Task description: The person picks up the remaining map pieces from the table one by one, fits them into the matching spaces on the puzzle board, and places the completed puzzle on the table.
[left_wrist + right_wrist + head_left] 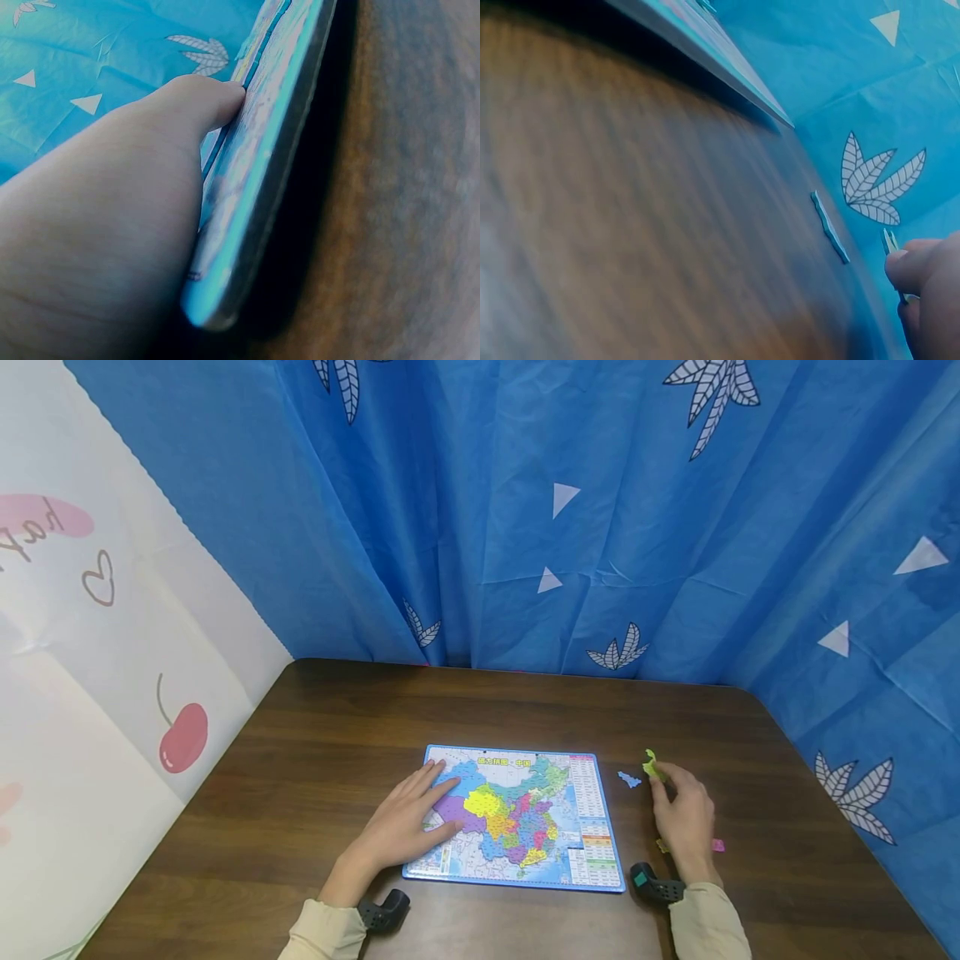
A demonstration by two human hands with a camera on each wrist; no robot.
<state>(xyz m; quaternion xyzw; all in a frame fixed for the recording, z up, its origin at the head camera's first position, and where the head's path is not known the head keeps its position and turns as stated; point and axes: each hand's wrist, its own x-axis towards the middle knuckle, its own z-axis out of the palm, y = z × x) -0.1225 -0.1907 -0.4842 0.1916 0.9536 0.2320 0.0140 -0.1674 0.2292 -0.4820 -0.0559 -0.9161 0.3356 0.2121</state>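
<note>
Tabletop (pixel 345 710) below, right fingers (pixel 677 773) pinch a green piece (pixel 651 767).

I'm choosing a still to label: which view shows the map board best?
The head view: it shows the map board from above, whole except under the left hand. The left wrist view has only a slanted strip; the right wrist view, just a corner and edge.

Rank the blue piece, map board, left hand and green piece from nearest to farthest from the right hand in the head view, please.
1. Green piece: in the right hand
2. Blue piece: just left
3. Map board: farther left
4. Left hand: board's left side
</note>
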